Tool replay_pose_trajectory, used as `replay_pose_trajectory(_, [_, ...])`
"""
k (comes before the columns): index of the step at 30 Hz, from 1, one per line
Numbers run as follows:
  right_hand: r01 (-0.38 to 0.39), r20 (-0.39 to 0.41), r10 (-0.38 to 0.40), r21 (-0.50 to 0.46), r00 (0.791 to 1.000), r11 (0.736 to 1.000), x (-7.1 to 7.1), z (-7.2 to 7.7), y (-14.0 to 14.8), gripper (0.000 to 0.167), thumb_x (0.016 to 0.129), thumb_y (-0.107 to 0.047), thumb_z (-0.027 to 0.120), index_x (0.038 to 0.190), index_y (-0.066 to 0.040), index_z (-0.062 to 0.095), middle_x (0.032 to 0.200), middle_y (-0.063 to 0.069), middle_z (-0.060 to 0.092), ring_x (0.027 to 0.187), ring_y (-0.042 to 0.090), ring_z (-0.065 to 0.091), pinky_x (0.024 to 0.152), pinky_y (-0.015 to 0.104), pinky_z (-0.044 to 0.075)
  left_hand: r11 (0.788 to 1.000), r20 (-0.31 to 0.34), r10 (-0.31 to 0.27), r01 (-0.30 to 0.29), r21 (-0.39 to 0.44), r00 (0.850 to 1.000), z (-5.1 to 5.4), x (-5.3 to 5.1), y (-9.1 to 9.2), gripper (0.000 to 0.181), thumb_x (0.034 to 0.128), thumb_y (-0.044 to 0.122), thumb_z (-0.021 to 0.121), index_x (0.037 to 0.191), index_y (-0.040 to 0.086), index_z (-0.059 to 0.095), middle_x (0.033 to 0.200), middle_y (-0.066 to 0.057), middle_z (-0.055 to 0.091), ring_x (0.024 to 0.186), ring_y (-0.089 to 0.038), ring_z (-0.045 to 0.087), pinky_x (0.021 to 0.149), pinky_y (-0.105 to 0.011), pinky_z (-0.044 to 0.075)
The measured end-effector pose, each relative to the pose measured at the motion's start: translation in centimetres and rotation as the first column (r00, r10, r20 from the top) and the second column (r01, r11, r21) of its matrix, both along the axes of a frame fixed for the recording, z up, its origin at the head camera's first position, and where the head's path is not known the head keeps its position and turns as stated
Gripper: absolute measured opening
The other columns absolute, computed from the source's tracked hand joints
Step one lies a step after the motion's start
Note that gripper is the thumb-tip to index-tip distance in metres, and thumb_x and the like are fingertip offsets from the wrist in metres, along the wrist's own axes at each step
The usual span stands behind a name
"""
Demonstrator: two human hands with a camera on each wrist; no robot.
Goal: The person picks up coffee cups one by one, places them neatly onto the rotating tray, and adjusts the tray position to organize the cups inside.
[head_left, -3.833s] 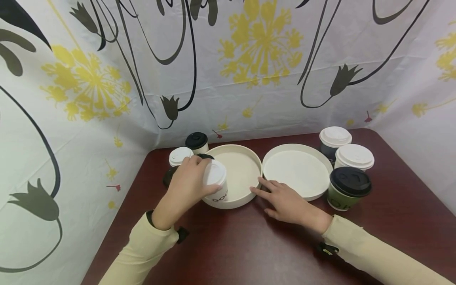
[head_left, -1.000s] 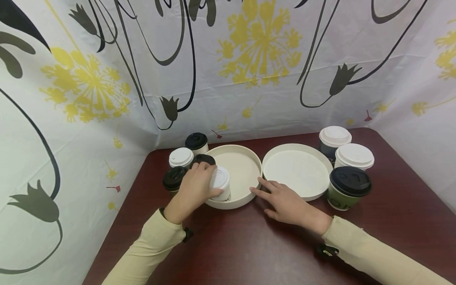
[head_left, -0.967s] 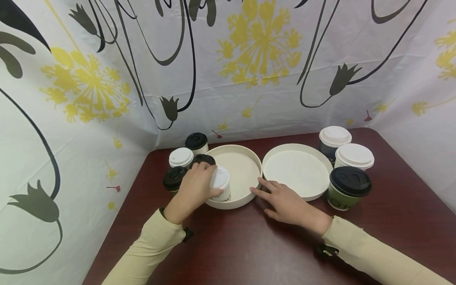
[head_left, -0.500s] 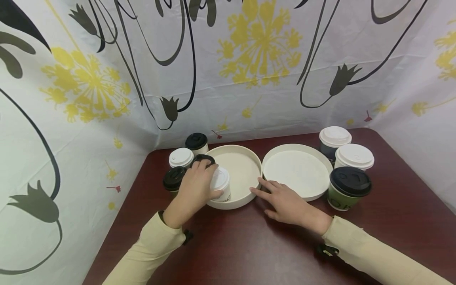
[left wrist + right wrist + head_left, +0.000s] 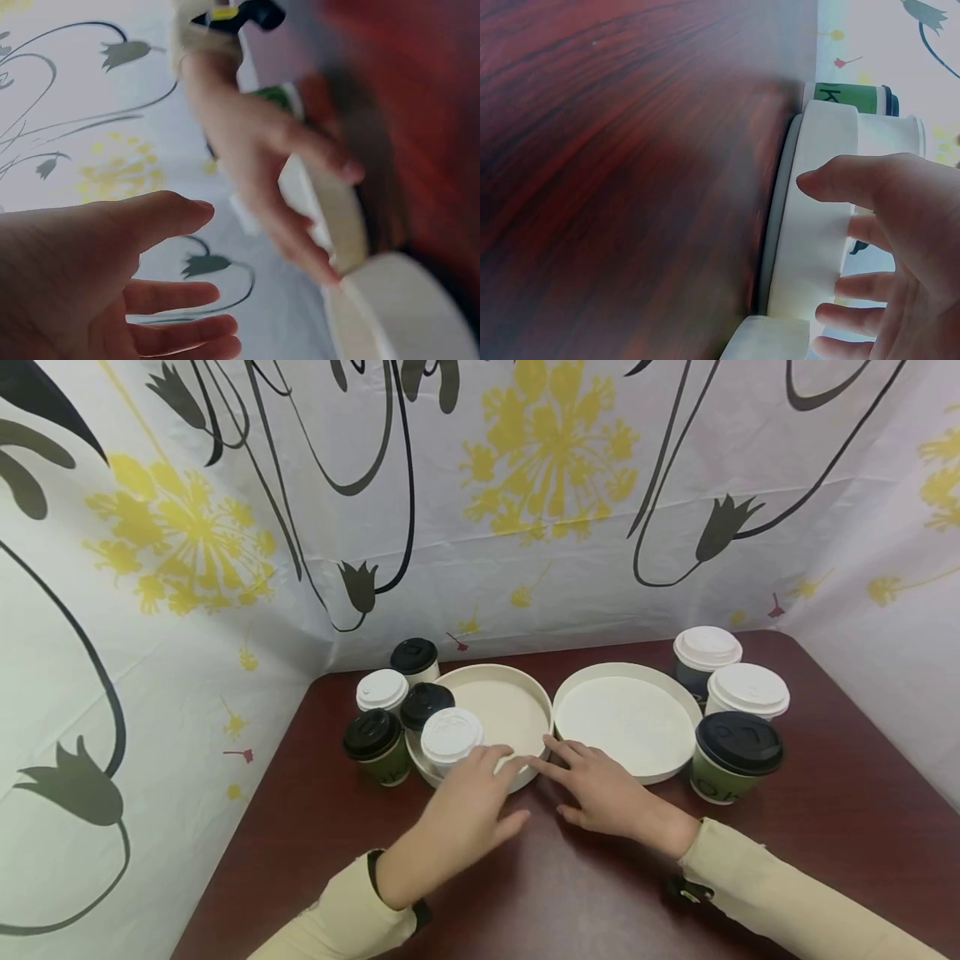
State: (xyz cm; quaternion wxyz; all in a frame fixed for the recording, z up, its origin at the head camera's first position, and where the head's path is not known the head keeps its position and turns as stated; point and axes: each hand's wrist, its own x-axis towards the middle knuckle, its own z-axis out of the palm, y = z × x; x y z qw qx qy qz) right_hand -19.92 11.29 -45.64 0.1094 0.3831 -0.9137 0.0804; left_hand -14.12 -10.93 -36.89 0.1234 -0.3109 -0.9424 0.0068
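My left hand (image 5: 468, 806) is spread in front of the cream round tray (image 5: 510, 710), with nothing in its grasp. A white-lidded paper cup (image 5: 452, 735) stands at that tray's front left, just beyond the left fingers. Behind this cup is a black-lidded cup (image 5: 426, 700), at the tray's left side. My right hand (image 5: 607, 789) has its fingers extended and its fingertips at the rim where the cream tray and the white round tray (image 5: 626, 718) meet. In the left wrist view, the open left hand (image 5: 112, 277) faces the right hand (image 5: 262, 157).
Left of the cream tray stand a green black-lidded cup (image 5: 378, 747), a white-lidded cup (image 5: 382, 689) and another black-lidded cup (image 5: 415, 657). Right of the white tray are two white-lidded cups (image 5: 746, 689) and a green black-lidded cup (image 5: 731, 756). Patterned cloth (image 5: 450, 510) surrounds the table.
My left hand carried the white-lidded cup to the cream tray, let it go and drew back toward the right and nearer. My right hand has stayed at the rim.
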Motion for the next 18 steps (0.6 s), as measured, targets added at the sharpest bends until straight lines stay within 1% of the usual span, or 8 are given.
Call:
replay_pose_trajectory(3, [-0.001,-0.005,0.001,0.003,1.0,1.0,0.2,-0.1,-0.1,0.078,0.077,-0.033,0.081,0.147,-0.022,0.049,0.151,0.02,0.046,0.132,0.037,0.052,0.098,0.053,0.05,1.0,0.078,-0.005,0.008,-0.028,0.997,-1.3,0.4,0.5,0.064,0.0862,0.045,0.072,0.136,0.009,0.056,0.132,-0.011,0.061,0.123,-0.024,0.058,0.105,-0.037,0.049])
replay_pose_trajectory(4, [-0.002,-0.008,0.002,0.003,1.0,1.0,0.3,-0.1,-0.2,0.078,0.077,-0.033,0.081,0.146,-0.021,0.049,0.151,0.02,0.046,0.132,0.037,0.052,0.098,0.053,0.05,0.999,0.095,-0.003,0.007,-0.04,0.995,-1.8,0.5,0.5,0.067,0.0862,0.045,0.072,0.138,0.007,0.054,0.134,-0.012,0.061,0.125,-0.024,0.058,0.106,-0.036,0.048])
replay_pose_trajectory(7, [-0.002,-0.013,0.002,0.007,1.0,1.0,0.5,-0.1,-0.4,0.078,0.076,-0.033,0.081,0.147,-0.02,0.049,0.15,0.021,0.046,0.132,0.037,0.052,0.099,0.053,0.05,0.998,0.129,0.011,-0.002,-0.07,0.992,-3.2,0.5,0.6,0.074,0.0854,0.046,0.073,0.141,0.004,0.049,0.136,-0.014,0.059,0.129,-0.024,0.056,0.108,-0.036,0.047])
replay_pose_trajectory(10, [-0.003,-0.024,0.003,0.014,1.0,1.0,0.8,-0.1,-0.6,0.079,0.076,-0.033,0.082,0.147,-0.018,0.049,0.149,0.022,0.047,0.132,0.038,0.052,0.1,0.053,0.049,0.996,0.149,0.028,-0.014,-0.092,0.989,-4.1,0.5,0.6,0.078,0.085,0.047,0.073,0.143,0.002,0.046,0.137,-0.014,0.059,0.128,-0.024,0.057,0.108,-0.036,0.047])
replay_pose_trajectory(12, [-0.001,-0.032,0.001,0.02,0.999,1.0,1.0,-0.1,-0.8,0.08,0.076,-0.034,0.082,0.147,-0.017,0.048,0.149,0.022,0.047,0.131,0.038,0.053,0.101,0.053,0.048,0.994,0.17,0.04,-0.022,-0.104,0.985,-4.4,0.4,0.6,0.078,0.0856,0.047,0.073,0.144,0.002,0.046,0.137,-0.014,0.059,0.128,-0.023,0.058,0.108,-0.035,0.047])
replay_pose_trajectory(14, [0.004,-0.044,-0.003,0.027,0.999,1.0,1.1,-0.2,-0.9,0.081,0.076,-0.035,0.082,0.147,-0.016,0.048,0.149,0.022,0.047,0.132,0.038,0.052,0.101,0.052,0.048,0.993,0.176,0.043,-0.023,-0.113,0.984,-4.4,0.4,0.5,0.077,0.0863,0.046,0.073,0.143,0.001,0.047,0.135,-0.013,0.06,0.125,-0.022,0.059,0.106,-0.034,0.048])
replay_pose_trajectory(16, [0.011,-0.052,-0.009,0.037,0.999,0.999,1.2,-0.2,-1.0,0.082,0.077,-0.037,0.081,0.148,-0.016,0.047,0.15,0.022,0.047,0.133,0.038,0.052,0.101,0.052,0.048,0.993,0.167,0.042,-0.023,-0.118,0.985,-4.4,0.3,0.5,0.075,0.0866,0.045,0.072,0.143,0.002,0.048,0.133,-0.011,0.062,0.122,-0.021,0.061,0.103,-0.033,0.05])
replay_pose_trajectory(18, [0.02,-0.062,-0.017,0.051,0.998,0.999,1.3,-0.2,-1.1,0.082,0.078,-0.039,0.08,0.148,-0.014,0.046,0.15,0.02,0.047,0.134,0.037,0.051,0.101,0.052,0.048,0.992,0.145,0.042,-0.024,-0.124,0.989,-4.4,0.2,0.4,0.071,0.087,0.045,0.072,0.14,0.002,0.051,0.127,-0.009,0.064,0.115,-0.02,0.063,0.098,-0.032,0.052])
